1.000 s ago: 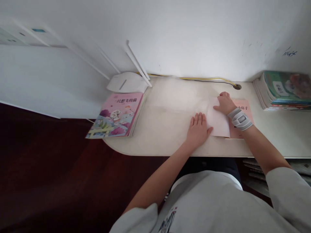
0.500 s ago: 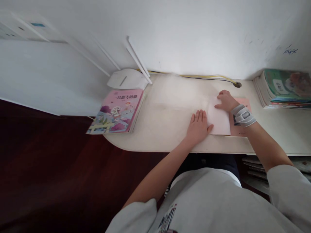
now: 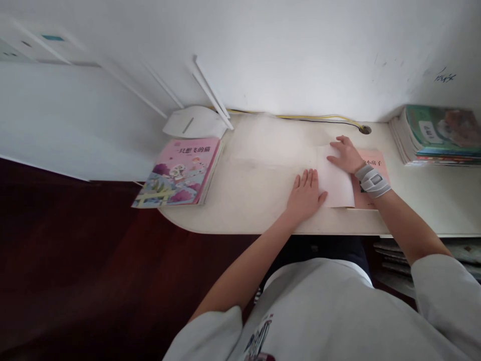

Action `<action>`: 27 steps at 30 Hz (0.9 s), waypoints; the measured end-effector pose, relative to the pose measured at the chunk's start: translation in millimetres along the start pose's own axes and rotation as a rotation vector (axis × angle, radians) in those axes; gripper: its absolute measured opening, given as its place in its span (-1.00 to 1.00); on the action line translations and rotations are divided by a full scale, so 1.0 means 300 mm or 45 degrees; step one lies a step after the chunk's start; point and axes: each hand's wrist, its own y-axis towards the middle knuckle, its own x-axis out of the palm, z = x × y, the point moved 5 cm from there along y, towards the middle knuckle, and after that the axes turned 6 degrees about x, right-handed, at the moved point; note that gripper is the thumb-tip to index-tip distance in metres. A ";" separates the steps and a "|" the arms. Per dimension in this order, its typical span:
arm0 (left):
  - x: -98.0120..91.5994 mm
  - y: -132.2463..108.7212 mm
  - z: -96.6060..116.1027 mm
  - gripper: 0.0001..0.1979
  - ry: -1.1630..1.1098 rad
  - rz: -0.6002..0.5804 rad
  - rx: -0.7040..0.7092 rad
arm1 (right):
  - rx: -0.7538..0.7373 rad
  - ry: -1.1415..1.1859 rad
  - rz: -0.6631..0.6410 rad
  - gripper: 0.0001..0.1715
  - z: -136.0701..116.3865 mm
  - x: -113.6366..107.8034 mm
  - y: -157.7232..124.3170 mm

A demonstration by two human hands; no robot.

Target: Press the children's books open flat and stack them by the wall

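A pale open page (image 3: 338, 185) lies over a thin pink book (image 3: 370, 173) on the cream desk (image 3: 263, 170). My left hand (image 3: 305, 196) lies flat and open on the desk, its thumb touching the page's left edge. My right hand (image 3: 346, 154), with a grey band on the wrist, rests open on the page's far edge, fingers stretched towards the left.
A pink picture book (image 3: 180, 173) lies at the desk's left end, partly over the edge. Behind it sits a white router (image 3: 193, 123) with antennas. A stack of books (image 3: 438, 135) stands at the far right. Yellow cable (image 3: 319, 119) runs along the wall. Dark floor lies left.
My right hand has shifted slightly along the page's far edge and its fingers have spread flatter. The left hand stays flat in place. The view has drifted a little.
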 end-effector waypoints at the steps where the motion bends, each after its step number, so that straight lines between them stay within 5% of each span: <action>1: -0.001 -0.001 0.001 -0.30 0.001 0.001 0.004 | 0.031 0.018 0.022 -0.37 0.007 0.000 -0.005; 9: -0.010 -0.006 0.013 -0.39 0.062 0.045 0.053 | -0.049 -0.337 -0.209 -0.60 -0.036 0.006 -0.019; 20: -0.004 -0.006 0.005 -0.43 -0.031 0.023 0.083 | -0.412 -0.611 -0.369 -0.50 -0.082 -0.025 -0.042; 27: -0.008 -0.008 0.012 -0.46 -0.079 0.047 0.124 | -0.228 -0.510 -0.539 -0.36 -0.025 0.034 -0.034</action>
